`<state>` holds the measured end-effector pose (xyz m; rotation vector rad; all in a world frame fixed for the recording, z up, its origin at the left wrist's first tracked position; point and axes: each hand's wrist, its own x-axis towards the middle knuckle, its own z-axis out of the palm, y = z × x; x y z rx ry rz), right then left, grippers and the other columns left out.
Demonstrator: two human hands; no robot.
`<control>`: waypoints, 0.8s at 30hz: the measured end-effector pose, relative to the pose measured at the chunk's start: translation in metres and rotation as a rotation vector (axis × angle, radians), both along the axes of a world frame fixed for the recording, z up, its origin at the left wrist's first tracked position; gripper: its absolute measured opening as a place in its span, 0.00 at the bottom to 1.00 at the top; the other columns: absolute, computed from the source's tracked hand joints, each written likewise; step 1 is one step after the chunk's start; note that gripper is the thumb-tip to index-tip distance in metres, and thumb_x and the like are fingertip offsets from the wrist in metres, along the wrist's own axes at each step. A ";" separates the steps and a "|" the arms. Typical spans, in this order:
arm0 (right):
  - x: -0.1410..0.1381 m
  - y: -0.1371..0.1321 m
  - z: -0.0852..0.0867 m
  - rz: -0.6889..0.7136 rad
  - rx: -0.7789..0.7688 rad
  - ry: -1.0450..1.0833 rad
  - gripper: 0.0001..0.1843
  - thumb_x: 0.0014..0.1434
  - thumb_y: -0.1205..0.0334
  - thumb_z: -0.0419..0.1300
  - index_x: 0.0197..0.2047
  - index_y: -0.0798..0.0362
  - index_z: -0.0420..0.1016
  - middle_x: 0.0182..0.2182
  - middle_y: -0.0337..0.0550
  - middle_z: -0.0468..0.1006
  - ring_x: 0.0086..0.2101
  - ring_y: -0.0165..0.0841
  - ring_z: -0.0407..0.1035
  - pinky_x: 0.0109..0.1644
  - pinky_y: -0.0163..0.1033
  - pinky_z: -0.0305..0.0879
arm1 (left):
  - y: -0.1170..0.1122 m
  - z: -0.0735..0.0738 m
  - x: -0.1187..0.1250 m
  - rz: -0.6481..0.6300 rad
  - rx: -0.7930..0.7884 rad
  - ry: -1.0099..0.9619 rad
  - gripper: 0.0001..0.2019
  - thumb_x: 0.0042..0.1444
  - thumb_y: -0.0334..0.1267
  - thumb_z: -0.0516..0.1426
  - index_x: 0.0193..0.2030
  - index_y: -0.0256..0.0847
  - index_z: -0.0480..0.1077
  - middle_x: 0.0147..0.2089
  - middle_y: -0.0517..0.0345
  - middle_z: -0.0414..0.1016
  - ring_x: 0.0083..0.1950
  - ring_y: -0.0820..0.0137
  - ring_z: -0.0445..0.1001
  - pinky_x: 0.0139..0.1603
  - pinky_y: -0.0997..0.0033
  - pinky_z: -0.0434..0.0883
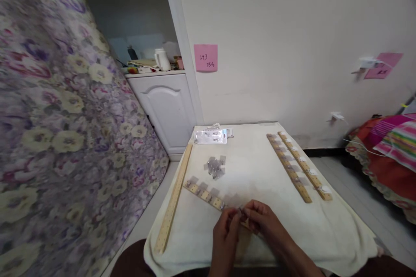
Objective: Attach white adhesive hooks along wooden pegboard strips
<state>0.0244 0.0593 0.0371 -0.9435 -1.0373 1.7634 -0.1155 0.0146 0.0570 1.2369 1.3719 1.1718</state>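
Left hand (225, 233) and right hand (264, 220) pinch 1 small grey piece (241, 211) at their fingertips, wooden strip (204, 194) running beneath the fingers, so a loose grip could drop the piece and a finger nudge could skew the strip.

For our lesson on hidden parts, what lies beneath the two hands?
A wooden strip shows on pale cloth; the left hand and right hand hide part of it.

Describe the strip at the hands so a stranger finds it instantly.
Start at the cream-covered table against the wall. Toward its near edge, a wooden strip slants beneath the hands. Unlike the left strip and right pair, it has hands over it.
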 end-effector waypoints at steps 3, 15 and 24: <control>0.005 -0.007 0.001 0.053 0.037 -0.070 0.18 0.48 0.48 0.65 0.26 0.54 0.66 0.17 0.33 0.69 0.14 0.21 0.54 0.18 0.29 0.45 | 0.000 -0.005 0.006 -0.002 -0.046 -0.069 0.18 0.57 0.54 0.52 0.31 0.40 0.65 0.21 0.68 0.59 0.22 0.76 0.56 0.23 0.77 0.56; 0.043 -0.006 0.000 0.150 0.162 -0.320 0.12 0.48 0.55 0.64 0.25 0.55 0.70 0.19 0.34 0.68 0.22 0.26 0.58 0.27 0.33 0.52 | -0.017 -0.035 0.014 -0.292 -0.093 0.098 0.17 0.57 0.50 0.52 0.24 0.39 0.63 0.23 0.66 0.59 0.27 0.75 0.58 0.29 0.75 0.55; 0.064 0.016 -0.021 0.042 0.195 -0.439 0.08 0.48 0.59 0.62 0.24 0.54 0.70 0.18 0.34 0.67 0.22 0.27 0.57 0.27 0.33 0.51 | -0.025 -0.035 0.008 -0.243 0.096 0.496 0.12 0.62 0.40 0.46 0.34 0.41 0.69 0.33 0.59 0.71 0.36 0.71 0.67 0.37 0.73 0.62</control>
